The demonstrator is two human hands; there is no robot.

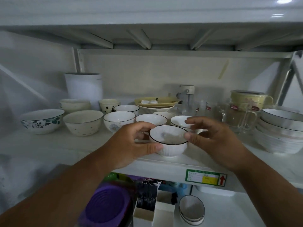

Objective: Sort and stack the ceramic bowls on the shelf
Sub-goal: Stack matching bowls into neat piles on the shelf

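A small white ribbed bowl with a dark rim [168, 141] sits near the front edge of the white shelf [49, 145]. My left hand [131, 143] grips its left side, thumb low on the wall and fingers over the rim. My right hand [211, 136] touches its right rim with thumb and fingertips. Behind it stand several white bowls, among them a flower-print bowl [118, 120], a speckled bowl [83, 122] and a leaf-patterned bowl [42, 121]. A stack of larger dark-rimmed bowls [282, 131] stands at the far right.
Glass mugs [236, 117], a yellow lidded cup [249, 97], a bottle [186, 99] and a tall white canister [84, 89] line the back. A yellow tray on a dish [156, 102] sits mid-back. Below are a purple lid [106, 208], boxes and stacked small dishes [191, 212].
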